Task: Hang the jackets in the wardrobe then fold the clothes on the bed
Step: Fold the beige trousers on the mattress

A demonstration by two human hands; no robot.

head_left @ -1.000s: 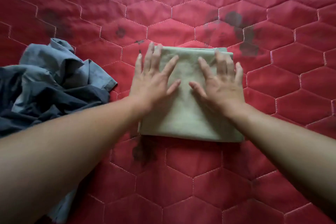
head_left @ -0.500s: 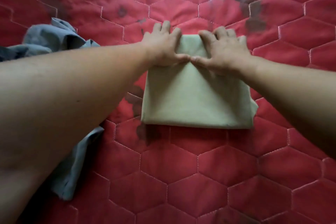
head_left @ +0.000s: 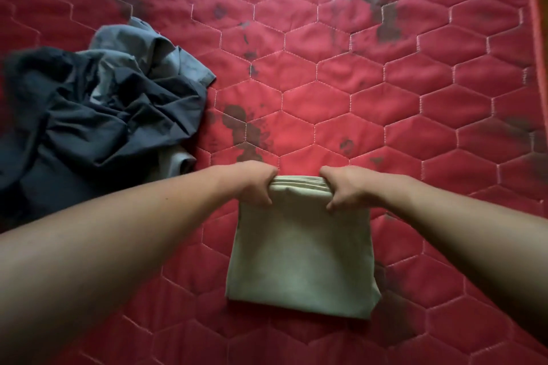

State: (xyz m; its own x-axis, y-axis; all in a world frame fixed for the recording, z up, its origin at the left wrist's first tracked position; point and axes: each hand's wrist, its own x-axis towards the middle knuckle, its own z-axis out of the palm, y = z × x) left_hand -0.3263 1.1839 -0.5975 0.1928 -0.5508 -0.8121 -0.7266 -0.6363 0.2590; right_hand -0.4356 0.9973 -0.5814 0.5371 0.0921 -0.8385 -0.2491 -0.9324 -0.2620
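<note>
The pale green folded cloth garment (head_left: 302, 255) lies flat on the red hexagon-quilted bed (head_left: 415, 104). The left hand (head_left: 256, 187) and right hand (head_left: 345, 190) each grip its far edge, fingers curled round the stacked layers at the two corners. It looks light, soft and limp, so the layers would likely slide apart unless held by that thick edge. A crumpled heap of navy and grey-blue clothes (head_left: 103, 115) lies apart to the left. No label or writing is readable.
</note>
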